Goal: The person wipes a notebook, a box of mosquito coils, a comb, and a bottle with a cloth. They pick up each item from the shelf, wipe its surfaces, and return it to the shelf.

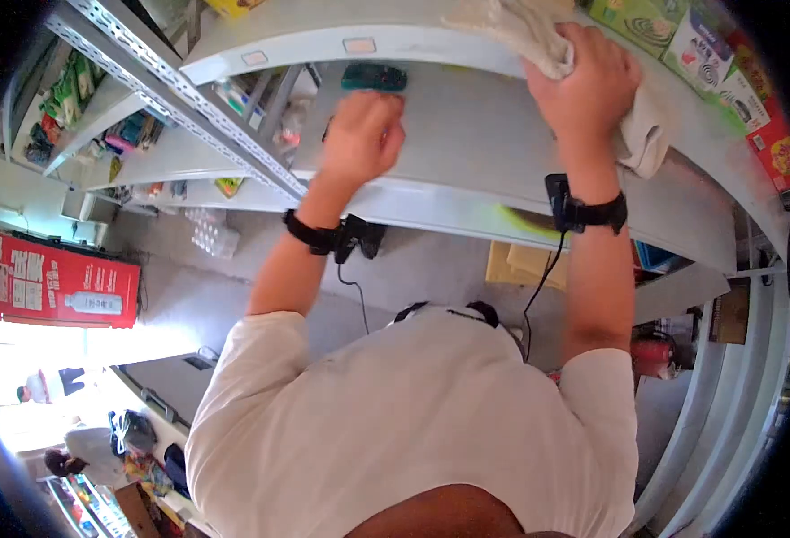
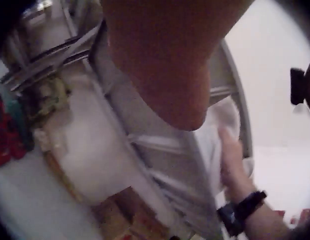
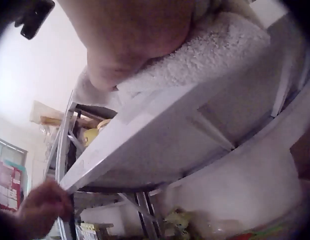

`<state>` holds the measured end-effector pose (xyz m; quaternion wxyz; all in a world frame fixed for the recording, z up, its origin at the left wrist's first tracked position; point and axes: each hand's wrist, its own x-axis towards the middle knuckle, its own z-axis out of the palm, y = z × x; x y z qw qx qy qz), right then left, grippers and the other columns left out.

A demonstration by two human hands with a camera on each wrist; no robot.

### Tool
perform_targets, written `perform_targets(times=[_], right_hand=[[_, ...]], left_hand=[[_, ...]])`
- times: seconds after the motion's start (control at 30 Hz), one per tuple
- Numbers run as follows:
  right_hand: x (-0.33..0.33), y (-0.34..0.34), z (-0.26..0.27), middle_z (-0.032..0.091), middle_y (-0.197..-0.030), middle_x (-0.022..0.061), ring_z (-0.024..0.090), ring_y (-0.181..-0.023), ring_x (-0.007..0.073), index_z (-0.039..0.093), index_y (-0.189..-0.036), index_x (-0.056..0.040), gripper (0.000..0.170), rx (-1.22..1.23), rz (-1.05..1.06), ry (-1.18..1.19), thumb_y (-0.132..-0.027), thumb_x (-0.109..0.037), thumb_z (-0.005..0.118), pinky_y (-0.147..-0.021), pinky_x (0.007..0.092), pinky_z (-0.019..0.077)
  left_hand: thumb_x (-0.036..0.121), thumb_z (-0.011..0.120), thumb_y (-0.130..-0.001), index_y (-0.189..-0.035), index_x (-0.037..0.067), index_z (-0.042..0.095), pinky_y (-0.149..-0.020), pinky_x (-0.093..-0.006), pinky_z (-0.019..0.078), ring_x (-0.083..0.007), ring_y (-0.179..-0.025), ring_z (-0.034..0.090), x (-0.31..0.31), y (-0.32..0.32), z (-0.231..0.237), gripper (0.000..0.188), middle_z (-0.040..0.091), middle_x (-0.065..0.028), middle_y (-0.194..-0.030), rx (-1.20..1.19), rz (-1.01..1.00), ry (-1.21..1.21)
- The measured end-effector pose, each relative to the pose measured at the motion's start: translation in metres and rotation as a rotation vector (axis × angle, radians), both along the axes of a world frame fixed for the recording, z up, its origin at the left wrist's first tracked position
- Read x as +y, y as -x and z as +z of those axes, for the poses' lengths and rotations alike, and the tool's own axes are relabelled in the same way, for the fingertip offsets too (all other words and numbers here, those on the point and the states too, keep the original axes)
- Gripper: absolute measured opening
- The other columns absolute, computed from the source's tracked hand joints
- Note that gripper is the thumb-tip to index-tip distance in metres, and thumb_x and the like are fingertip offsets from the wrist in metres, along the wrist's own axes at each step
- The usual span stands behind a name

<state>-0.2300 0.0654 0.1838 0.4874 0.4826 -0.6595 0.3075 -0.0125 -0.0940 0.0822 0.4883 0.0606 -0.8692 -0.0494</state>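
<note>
My right hand [image 1: 588, 81] grips a whitish cloth [image 1: 648, 134] at the front edge of the upper shelf [image 1: 413, 38]. Fluffy in texture, the cloth [image 3: 220, 55] lies over the shelf's edge [image 3: 140, 117] beneath my right hand [image 3: 130, 35]. From the left wrist view, the right hand [image 2: 232, 157] is seen pressing the cloth [image 2: 227, 114] against the shelf. My left hand [image 1: 363, 134] is raised over the lower shelf [image 1: 467, 134] with curled fingers, just in front of a dark teal object [image 1: 373, 77]. Nothing shows inside that hand.
A perforated metal post [image 1: 188, 99] stands left of my left hand. Green and red boxes [image 1: 700, 49] line the upper shelf at right. Yellowish cardboard [image 1: 520, 264] and wrapped bottles [image 1: 211, 235] are on the floor below. A red box [image 1: 58, 282] stands further left.
</note>
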Motion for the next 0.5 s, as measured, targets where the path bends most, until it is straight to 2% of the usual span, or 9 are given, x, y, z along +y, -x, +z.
perform_targets(times=[0.1, 0.13, 0.2, 0.23, 0.3, 0.33, 0.37, 0.43, 0.5], right_hand=[[0.001, 0.004, 0.001, 0.066, -0.09, 0.0037, 0.06, -0.084, 0.0267, 0.066, -0.093, -0.014, 0.038, 0.129, 0.028, 0.015, -0.064, -0.034, 0.079, -0.078, 0.0401, 0.0403], [0.003, -0.001, 0.005, 0.062, -0.086, 0.0059, 0.058, -0.083, 0.0293, 0.064, -0.088, -0.0124, 0.033, 0.092, 0.076, 0.024, -0.063, -0.029, 0.077, -0.079, 0.0413, 0.0389], [0.01, -0.019, 0.012, 0.054, -0.077, 0.0105, 0.053, -0.08, 0.0343, 0.06, -0.08, -0.009, 0.023, 0.02, 0.161, 0.042, -0.063, -0.02, 0.072, -0.081, 0.0438, 0.036], [0.014, -0.009, 0.003, 0.057, -0.084, 0.0089, 0.055, -0.085, 0.0323, 0.062, -0.084, -0.0112, 0.031, 0.022, 0.223, 0.03, -0.059, -0.024, 0.075, -0.083, 0.044, 0.0369], [0.024, 0.023, -0.037, 0.064, -0.097, 0.0058, 0.058, -0.097, 0.0283, 0.067, -0.093, -0.0155, 0.046, 0.031, 0.351, 0.012, -0.052, -0.033, 0.081, -0.087, 0.0445, 0.0388], [0.035, 0.019, -0.054, 0.064, -0.099, 0.0066, 0.058, -0.098, 0.0293, 0.067, -0.093, -0.0145, 0.048, -0.026, 0.408, -0.11, -0.051, -0.031, 0.081, -0.088, 0.046, 0.039], [0.054, 0.01, -0.075, 0.065, -0.101, 0.0074, 0.058, -0.099, 0.0303, 0.068, -0.094, -0.0134, 0.049, -0.084, 0.465, -0.234, -0.05, -0.03, 0.081, -0.089, 0.0475, 0.0391], [0.092, -0.008, -0.13, 0.065, -0.101, 0.0104, 0.058, -0.097, 0.0332, 0.068, -0.097, -0.0095, 0.052, -0.16, 0.334, -0.462, -0.051, -0.029, 0.081, -0.095, 0.0507, 0.0375], [0.142, -0.017, -0.196, 0.065, -0.104, 0.0136, 0.057, -0.101, 0.0355, 0.068, -0.101, -0.0079, 0.051, -0.452, 0.185, -0.607, -0.057, -0.031, 0.081, -0.101, 0.0542, 0.0337]], left_hand=[[0.007, 0.062, -0.079, -0.102, 0.007, 0.058, -0.075, -0.0448, 0.046, -0.0348, -0.085, 0.057, 0.015, -0.003, -0.096, 0.024, 0.057, -0.0145, -0.089, -0.247, 0.084, -0.328], [0.008, 0.062, -0.079, -0.105, 0.008, 0.058, -0.077, -0.0446, 0.0469, -0.0357, -0.088, 0.058, 0.017, -0.004, -0.121, 0.026, 0.058, -0.0152, -0.093, -0.309, 0.11, -0.461], [0.012, 0.064, -0.08, -0.117, 0.009, 0.054, -0.083, -0.0459, 0.0469, -0.0373, -0.097, 0.056, 0.017, -0.01, -0.157, 0.038, 0.056, -0.0165, -0.104, -0.378, 0.142, -0.495], [0.015, 0.065, -0.08, -0.122, 0.01, 0.052, -0.086, -0.0466, 0.0469, -0.0381, -0.102, 0.055, 0.018, -0.012, -0.167, 0.045, 0.056, -0.0172, -0.109, -0.411, 0.157, -0.512], [0.019, 0.067, -0.079, -0.131, 0.012, 0.046, -0.09, -0.0497, 0.0453, -0.0385, -0.111, 0.051, 0.004, -0.012, -0.179, 0.056, 0.05, -0.0179, -0.122, -0.45, 0.352, -0.508], [0.021, 0.067, -0.078, -0.135, 0.013, 0.043, -0.092, -0.0512, 0.0445, -0.0387, -0.116, 0.049, -0.01, -0.01, -0.183, 0.062, 0.047, -0.0183, -0.128, -0.464, 0.452, -0.502], [0.024, 0.069, -0.077, -0.143, 0.015, 0.034, -0.097, -0.0594, 0.0398, -0.0376, -0.128, 0.04, -0.033, -0.009, -0.192, 0.075, 0.039, -0.0161, -0.14, -0.593, 0.516, -0.55], [0.025, 0.07, -0.077, -0.145, 0.018, 0.031, -0.1, -0.0629, 0.036, -0.0379, -0.134, 0.034, -0.055, -0.012, -0.17, 0.078, 0.036, -0.015, -0.144, -0.694, 0.558, -0.423], [0.028, 0.07, -0.077, -0.146, 0.021, 0.03, -0.102, -0.066, 0.0323, -0.0384, -0.138, 0.028, -0.081, -0.017, -0.162, 0.08, 0.033, -0.0136, -0.147, -0.804, 0.583, -0.317]])
